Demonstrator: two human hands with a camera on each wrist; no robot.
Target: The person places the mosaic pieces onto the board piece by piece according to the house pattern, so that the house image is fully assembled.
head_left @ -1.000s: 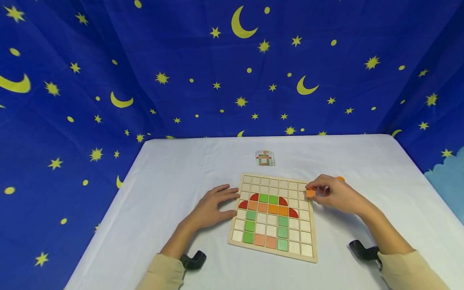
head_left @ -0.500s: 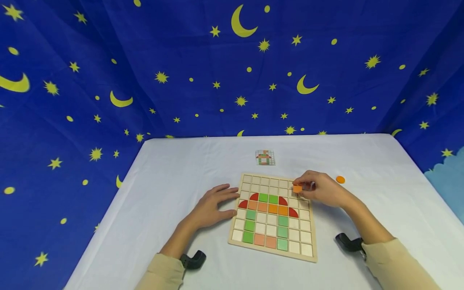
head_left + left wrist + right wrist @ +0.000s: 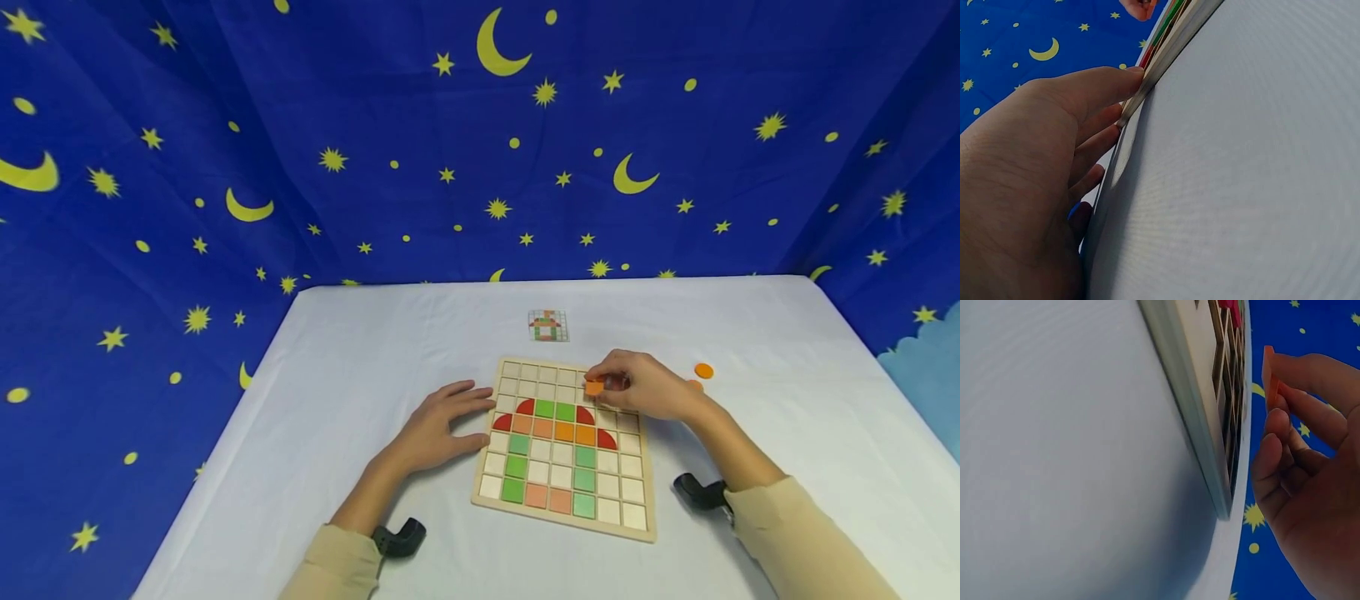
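Observation:
A wooden grid board lies on the table, with red, green, salmon and orange pieces set in some of its squares. My left hand rests at the board's left edge, fingers spread and fairly straight; in the left wrist view the thumb touches the frame. Over the upper right part of the board, my right hand pinches an orange square tile between thumb and fingers. The right wrist view shows that tile held on edge above the board.
A small pattern card lies beyond the board's far edge. Right of the board are an orange round piece and another orange piece, partly hidden by the right wrist. A blue starry curtain stands behind the white table.
My right hand has carried the orange tile leftward from the board's right edge to over its upper squares. The orange pieces behind that hand have come into view. My left hand has stayed put.

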